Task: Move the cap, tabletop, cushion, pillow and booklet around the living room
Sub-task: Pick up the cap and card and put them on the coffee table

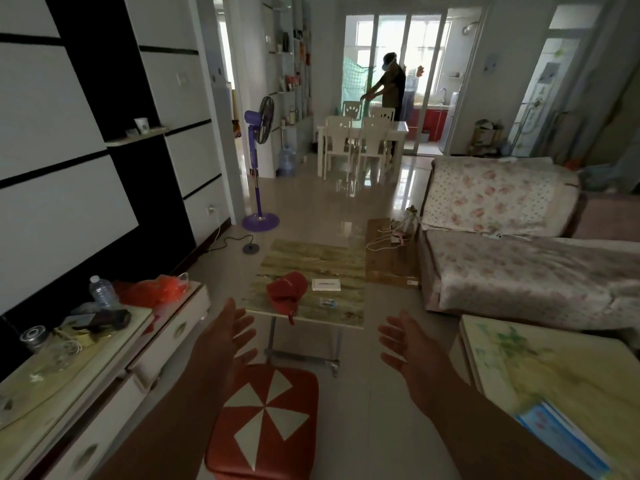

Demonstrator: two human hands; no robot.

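A red cap (286,289) lies on the wood-patterned tabletop (311,258) of a small metal-legged table straight ahead. Beside the cap lie a white booklet (326,284) and a small card (327,302). Below my arms a red cushion (266,420) with white triangles rests on the floor. My left hand (225,344) and my right hand (405,348) are both stretched forward, palms facing each other, fingers spread, holding nothing. They hover above the cushion, short of the table's near edge.
A TV cabinet (86,368) with a bottle, a red bag and clutter runs along the left. A sofa (519,265) with floral covers stands on the right, a second table (540,375) with a blue booklet beside it. A purple fan (259,168), dining set and a person stand farther back.
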